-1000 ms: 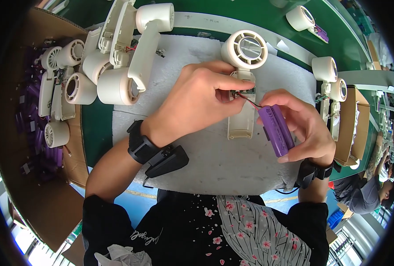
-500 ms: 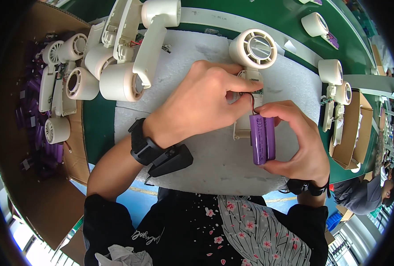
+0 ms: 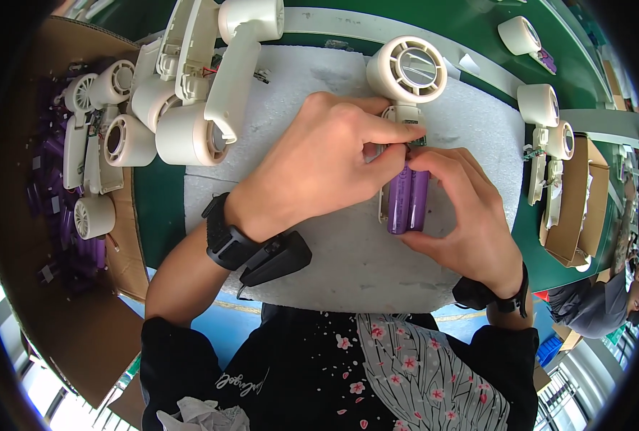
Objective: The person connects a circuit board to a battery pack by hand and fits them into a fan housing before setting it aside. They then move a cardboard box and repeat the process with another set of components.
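Observation:
A white handheld fan (image 3: pixel 407 70) lies on the grey foam mat, its round head away from me and its handle shell opened, with a small green circuit board (image 3: pixel 421 141) showing inside. My left hand (image 3: pixel 334 154) closes its thumb and forefinger on the handle by the board; the fingertips partly hide what they press. Between thumb and fingers, my right hand (image 3: pixel 470 208) grips a purple two-cell battery pack (image 3: pixel 408 201) by its ends. The pack sits over the open handle, its top close to my left thumb. Its wires are mostly hidden.
Several white fans (image 3: pixel 190 133) are piled at the mat's upper left. A cardboard box (image 3: pixel 17 237) at left holds purple battery packs (image 3: pixel 64 223) and fans. More fans (image 3: pixel 539 104) lie at right beside a small carton (image 3: pixel 577 208). A person (image 3: pixel 592 305) sits far right.
My right hand has brought the battery pack left and slightly away from me, over the fan's handle. My left hand stays at the circuit board.

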Available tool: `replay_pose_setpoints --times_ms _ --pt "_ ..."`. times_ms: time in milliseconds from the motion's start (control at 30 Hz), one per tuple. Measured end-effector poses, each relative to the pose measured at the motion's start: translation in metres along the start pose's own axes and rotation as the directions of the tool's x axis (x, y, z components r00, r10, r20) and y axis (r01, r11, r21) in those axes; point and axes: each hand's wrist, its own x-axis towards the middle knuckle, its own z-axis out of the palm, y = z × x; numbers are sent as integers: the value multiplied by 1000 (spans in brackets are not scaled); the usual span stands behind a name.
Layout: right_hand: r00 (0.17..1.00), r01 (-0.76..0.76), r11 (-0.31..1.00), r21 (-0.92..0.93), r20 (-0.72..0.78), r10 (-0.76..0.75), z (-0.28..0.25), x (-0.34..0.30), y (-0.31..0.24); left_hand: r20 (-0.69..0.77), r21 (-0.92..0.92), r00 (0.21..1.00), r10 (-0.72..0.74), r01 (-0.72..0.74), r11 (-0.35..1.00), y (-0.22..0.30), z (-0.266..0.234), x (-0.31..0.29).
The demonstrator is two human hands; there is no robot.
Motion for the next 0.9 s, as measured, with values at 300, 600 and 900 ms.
replay_pose_setpoints --times_ms 300,600,900 --pt "1000 -1 999 -35 -7 1 4 0 -1 5 -27 1000 17 -16 1000 -4 -2 -2" --pt "998 -52 999 -16 -44 51 6 -1 -6 30 -24 999 14 -13 1000 -5 -3 -1" --pt "996 -24 997 -78 -87 17 7 -6 -7 18 -79 999 39 -38 996 -7 -3 -1"
